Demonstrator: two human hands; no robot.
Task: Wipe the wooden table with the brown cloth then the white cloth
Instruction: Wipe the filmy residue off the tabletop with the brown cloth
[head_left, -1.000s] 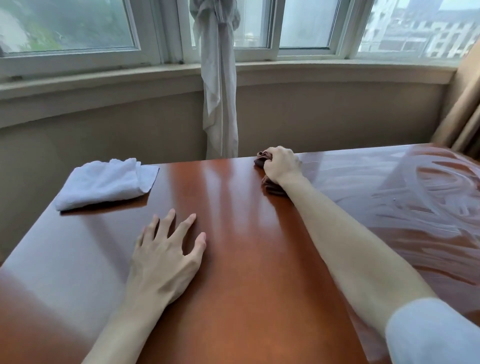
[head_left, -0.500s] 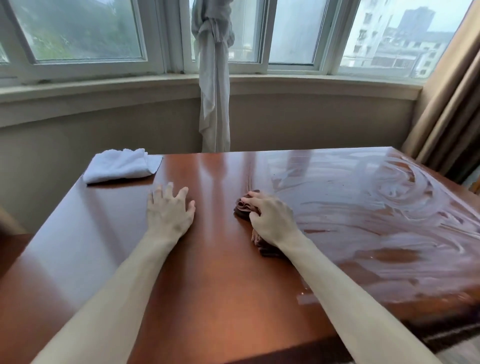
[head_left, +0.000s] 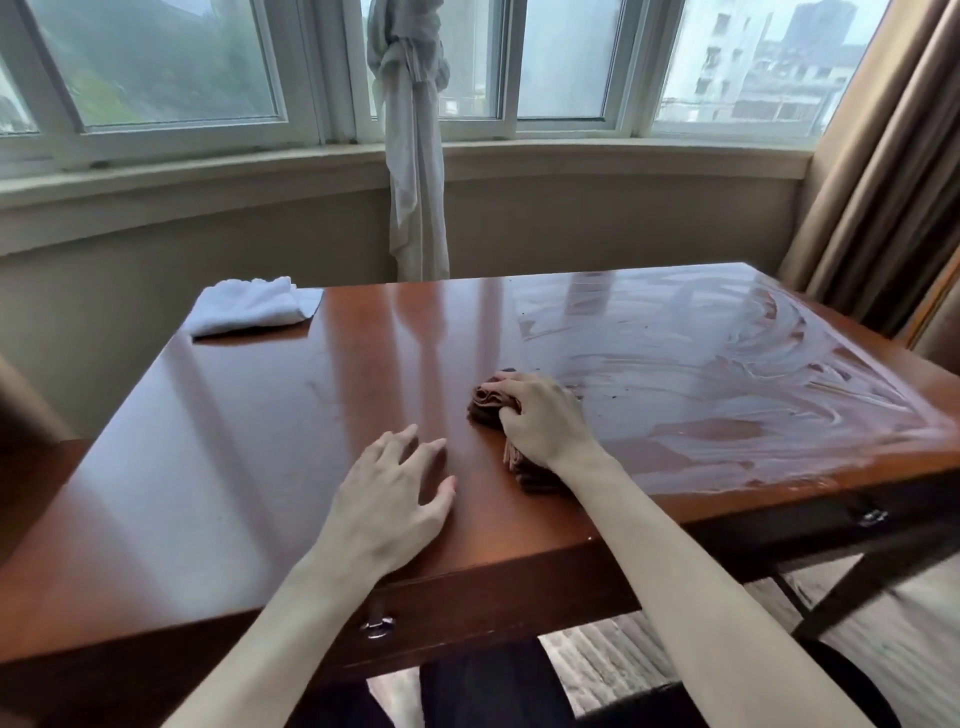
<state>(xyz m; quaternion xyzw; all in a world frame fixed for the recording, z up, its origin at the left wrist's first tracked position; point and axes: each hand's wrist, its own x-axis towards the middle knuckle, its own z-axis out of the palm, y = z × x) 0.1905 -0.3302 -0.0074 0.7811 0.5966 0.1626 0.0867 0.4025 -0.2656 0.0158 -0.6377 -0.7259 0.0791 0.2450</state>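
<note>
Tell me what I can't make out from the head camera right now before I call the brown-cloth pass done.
- Brown cloth: mostly hidden under the right hand gripping it; its full extent is unclear.
- Table near-left corner: cut off by the frame's left edge.
- Dry left half: glare from the windows hides any dust or streaks.
- White cloth: folded, underside hidden.
- Left hand: whether its fingers touch the wood is unclear.

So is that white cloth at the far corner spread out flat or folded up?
Folded, loosely. The white cloth lies as a thick, rumpled bundle with doubled edges on the wooden table, untouched by either hand.
</note>
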